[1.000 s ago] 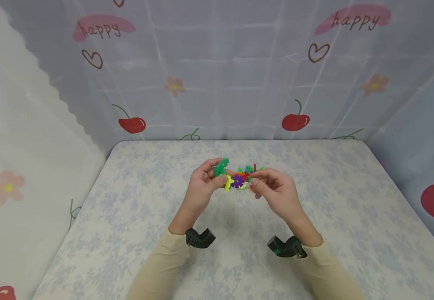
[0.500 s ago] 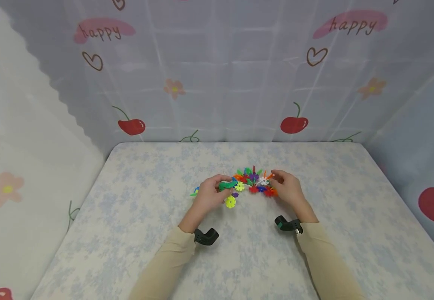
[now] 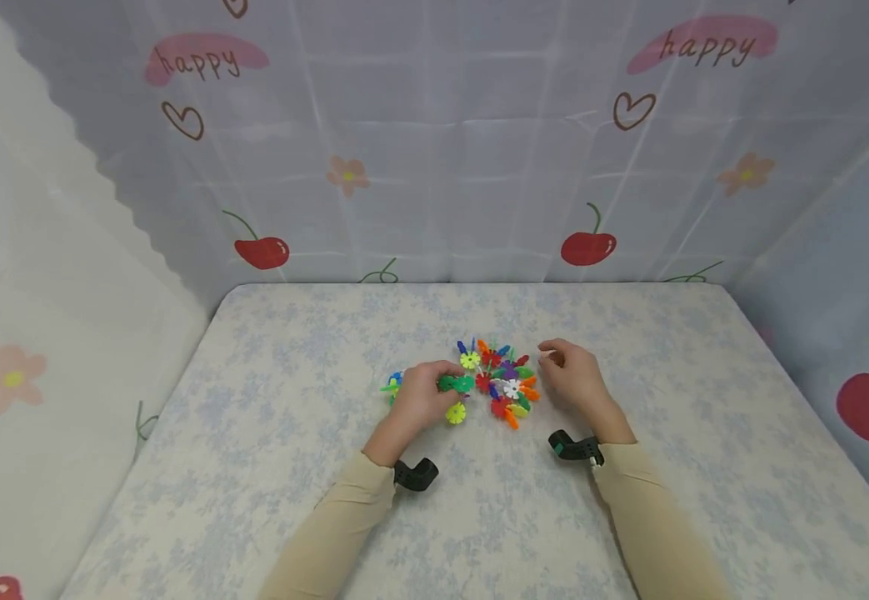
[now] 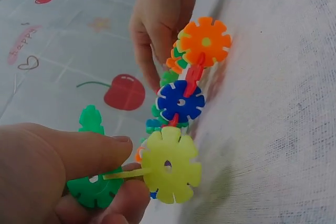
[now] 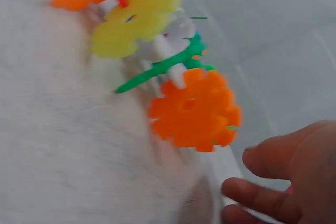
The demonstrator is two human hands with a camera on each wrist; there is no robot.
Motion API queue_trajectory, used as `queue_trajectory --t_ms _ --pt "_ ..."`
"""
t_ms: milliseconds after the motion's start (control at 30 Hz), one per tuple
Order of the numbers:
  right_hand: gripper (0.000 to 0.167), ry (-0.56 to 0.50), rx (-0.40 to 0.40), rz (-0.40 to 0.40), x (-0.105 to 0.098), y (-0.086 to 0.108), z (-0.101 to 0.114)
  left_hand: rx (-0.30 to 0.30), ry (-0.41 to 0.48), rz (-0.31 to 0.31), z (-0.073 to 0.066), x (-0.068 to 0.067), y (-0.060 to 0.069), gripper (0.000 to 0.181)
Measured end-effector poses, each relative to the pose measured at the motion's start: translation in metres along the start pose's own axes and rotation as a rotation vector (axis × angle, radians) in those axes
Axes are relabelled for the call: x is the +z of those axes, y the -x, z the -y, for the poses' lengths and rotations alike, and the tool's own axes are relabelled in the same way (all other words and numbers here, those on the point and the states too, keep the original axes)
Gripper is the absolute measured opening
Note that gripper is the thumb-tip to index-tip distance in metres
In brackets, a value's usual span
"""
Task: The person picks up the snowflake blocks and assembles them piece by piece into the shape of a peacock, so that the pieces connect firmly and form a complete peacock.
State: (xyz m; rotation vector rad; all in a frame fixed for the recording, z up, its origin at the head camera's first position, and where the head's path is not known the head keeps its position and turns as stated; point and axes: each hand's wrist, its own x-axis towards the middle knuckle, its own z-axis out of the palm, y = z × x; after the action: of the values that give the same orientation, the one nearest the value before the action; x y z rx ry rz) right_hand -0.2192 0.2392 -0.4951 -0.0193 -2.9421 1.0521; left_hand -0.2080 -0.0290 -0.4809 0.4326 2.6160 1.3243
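Between them, my left hand's (image 3: 421, 398) thumb and fingers pinch a green notched plastic disc (image 4: 97, 195), one of several interlocking snowflake discs. A yellow strip leads from it to a yellow disc (image 4: 181, 182) close by. Just right of this hand lies a cluster of joined snowflake discs (image 3: 509, 387) on the table, in red, orange, white, purple and other colours. Whether the held pieces join the cluster is hard to tell. My right hand (image 3: 575, 375) is to the cluster's right, fingers loosely bent and holding nothing. An orange disc (image 5: 202, 108) is nearest to it.
More blue and green discs (image 3: 394, 381) show left of the left hand, partly hidden by it. The table (image 3: 292, 500) has a pale blue floral cloth. A printed curtain (image 3: 449, 150) hangs behind its far edge. Each wrist wears a black camera (image 3: 417, 475).
Both hands held the joined discs up a second ago. The pieces have since come down, and the right hand has let go and moved right. The cluster has turned, its right part swinging nearer.
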Motion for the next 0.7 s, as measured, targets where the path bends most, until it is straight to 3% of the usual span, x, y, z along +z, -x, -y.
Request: queue_trajectory --t_ms 67,167,267,433,567,700 --pt "0.037 0.028 -0.1 -0.006 0.008 -0.003 -0.002 0.0 0.016 -0.008 0.002 0.001 0.0 0.03" --pt "0.033 0.042 -0.203 -0.004 0.015 -0.007 -0.005 0.001 0.043 -0.025 0.003 0.002 -0.001 0.031" --pt "0.022 0.013 -0.196 0.027 0.013 -0.008 -0.006 -0.004 0.043 -0.045 0.003 0.001 -0.001 0.03" --pt "0.012 -0.117 -0.14 0.159 -0.008 -0.004 0.007 -0.032 0.023 -0.067 0.001 0.001 -0.002 0.025" --pt "0.008 -0.172 -0.23 0.182 -0.022 0.004 0.027 -0.016 -0.025 -0.1 -0.001 0.004 -0.002 0.025" --pt "0.007 -0.194 -0.3 0.19 -0.022 0.011 0.043 0.053 -0.103 -0.119 -0.001 0.011 -0.001 0.03"
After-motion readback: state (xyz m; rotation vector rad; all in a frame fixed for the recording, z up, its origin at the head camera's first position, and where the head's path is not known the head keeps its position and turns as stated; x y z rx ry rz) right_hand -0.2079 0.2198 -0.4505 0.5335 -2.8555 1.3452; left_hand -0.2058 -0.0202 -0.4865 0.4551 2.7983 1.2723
